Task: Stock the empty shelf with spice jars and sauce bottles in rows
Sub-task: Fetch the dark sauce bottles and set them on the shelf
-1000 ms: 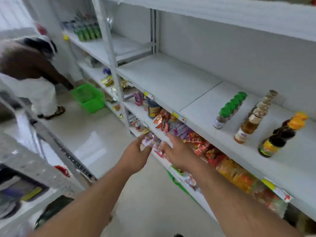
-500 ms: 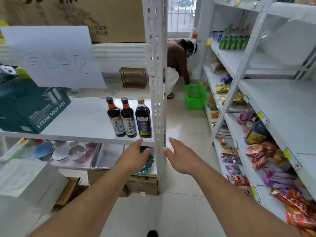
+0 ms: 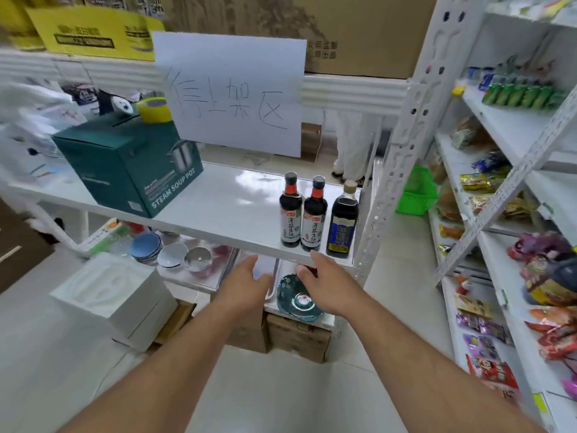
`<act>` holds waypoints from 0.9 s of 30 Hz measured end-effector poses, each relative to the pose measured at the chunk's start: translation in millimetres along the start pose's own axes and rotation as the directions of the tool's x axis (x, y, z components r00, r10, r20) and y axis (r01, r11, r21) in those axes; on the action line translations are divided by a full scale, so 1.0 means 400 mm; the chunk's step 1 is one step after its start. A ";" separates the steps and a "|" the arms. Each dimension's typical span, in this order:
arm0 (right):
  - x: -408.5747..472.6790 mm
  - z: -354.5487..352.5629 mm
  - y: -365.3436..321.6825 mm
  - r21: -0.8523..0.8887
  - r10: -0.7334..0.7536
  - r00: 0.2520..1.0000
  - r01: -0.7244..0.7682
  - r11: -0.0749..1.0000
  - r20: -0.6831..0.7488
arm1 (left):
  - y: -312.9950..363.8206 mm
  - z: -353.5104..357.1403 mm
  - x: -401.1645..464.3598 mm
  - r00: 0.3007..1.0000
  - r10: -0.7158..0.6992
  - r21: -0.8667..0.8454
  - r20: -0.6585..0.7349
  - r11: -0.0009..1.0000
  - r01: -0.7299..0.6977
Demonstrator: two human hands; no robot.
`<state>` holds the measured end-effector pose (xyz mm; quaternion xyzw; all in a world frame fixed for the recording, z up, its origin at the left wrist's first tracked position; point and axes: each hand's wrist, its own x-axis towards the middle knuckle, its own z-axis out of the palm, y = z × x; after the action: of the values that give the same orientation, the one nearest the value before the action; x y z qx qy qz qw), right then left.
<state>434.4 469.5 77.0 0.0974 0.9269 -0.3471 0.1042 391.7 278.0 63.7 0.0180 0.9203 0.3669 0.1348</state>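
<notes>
Three dark sauce bottles stand in a row at the right end of a white staging shelf (image 3: pixel 218 210): two with red necks and white labels (image 3: pixel 291 210) (image 3: pixel 314 214) and one with a tan cap and blue label (image 3: pixel 342 221). My left hand (image 3: pixel 246 284) is just below the shelf's front edge, fingers apart, holding nothing. My right hand (image 3: pixel 331 282) is stretched out empty right under the bottles, fingertips near the shelf edge. The shelving at the right (image 3: pixel 512 126) shows only its stocked lower tiers.
A green steam soup pot box (image 3: pixel 131 170) sits on the staging shelf below a handwritten paper sign (image 3: pixel 231 92). Bowls (image 3: pixel 171 256) and a patterned plate (image 3: pixel 298 296) lie on the tier below. A green basket (image 3: pixel 416 192) and a person's legs (image 3: pixel 351 148) are in the aisle behind.
My view has swung left from the wall shelf with its rows of jars and bottles to the staging shelf. Both empty hands have come up close under the three sauce bottles.
</notes>
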 end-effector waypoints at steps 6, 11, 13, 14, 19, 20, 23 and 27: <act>0.079 0.060 -0.072 0.073 0.120 0.989 -0.114 0.991 -0.086 | -0.062 -0.068 0.111 0.998 0.045 0.021 0.041 0.999 -0.046; 0.132 0.075 -0.088 0.160 0.210 0.968 -0.187 0.969 -0.140 | -0.059 -0.085 0.187 0.993 0.071 0.030 0.089 0.997 -0.074; 0.158 0.076 -0.082 0.193 0.228 0.959 -0.196 0.962 -0.166 | -0.047 -0.081 0.217 0.992 0.081 0.021 0.097 0.996 -0.083; 0.171 0.075 -0.078 0.206 0.236 0.955 -0.198 0.958 -0.180 | -0.041 -0.077 0.234 0.991 0.088 0.028 0.104 0.995 -0.092; 0.245 0.057 -0.051 0.317 0.263 0.938 -0.184 0.931 -0.227 | -0.013 -0.043 0.325 0.983 0.123 0.010 0.140 0.992 -0.126; 0.259 0.053 -0.045 0.333 0.261 0.935 -0.173 0.927 -0.241 | -0.008 -0.036 0.343 0.981 0.130 -0.014 0.141 0.991 -0.130; 0.304 0.043 -0.015 0.391 0.281 0.924 -0.165 0.905 -0.260 | 0.009 -0.008 0.400 0.979 0.148 -0.070 0.140 0.988 -0.140; 0.344 0.038 0.009 0.457 0.326 0.913 -0.189 0.869 -0.243 | 0.030 0.035 0.448 0.974 0.161 -0.190 0.157 0.973 -0.130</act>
<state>305.3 476.9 27.8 0.2957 0.8119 -0.5028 -0.0218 221.9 319.9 20.0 0.1052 0.8648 0.4539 0.1873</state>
